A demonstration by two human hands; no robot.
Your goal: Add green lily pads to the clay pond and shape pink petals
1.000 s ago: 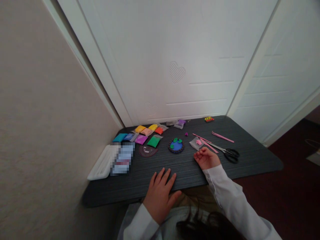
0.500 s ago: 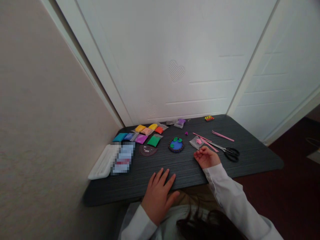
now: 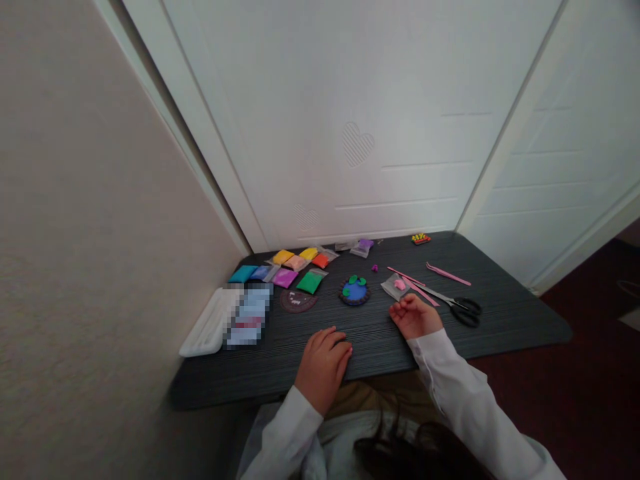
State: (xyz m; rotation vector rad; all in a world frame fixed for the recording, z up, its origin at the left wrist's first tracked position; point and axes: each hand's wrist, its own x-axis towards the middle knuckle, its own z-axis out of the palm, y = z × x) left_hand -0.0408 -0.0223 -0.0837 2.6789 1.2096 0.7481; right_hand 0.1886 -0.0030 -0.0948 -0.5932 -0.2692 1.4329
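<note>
My left hand (image 3: 324, 363) rests at the table's near edge, its thumb and fingers drawn together around a small bit of pink clay (image 3: 351, 349), of which only a speck shows. My right hand (image 3: 414, 316) lies palm inward on the table with curled fingertips pressed together; whatever they hold is hidden. Just beyond it sits an open clear bag (image 3: 391, 287) with a lump of pink clay (image 3: 400, 285). A round clay pond (image 3: 355, 292), blue with green leaves and a dark rim, lies between and beyond my hands.
Black-handled scissors (image 3: 465, 311), pink tools (image 3: 407, 276) and pink tweezers (image 3: 449, 274) lie at right. Several clay packets (image 3: 313, 281), a dark round piece (image 3: 299, 301) and a white tray (image 3: 203, 333) are at left. A purple bit (image 3: 375, 268) sits behind the pond.
My left hand has gone from flat with spread fingers to a closed pinch, lifting slightly, with a pink speck now showing at its tips. My right hand stays nearly still.
</note>
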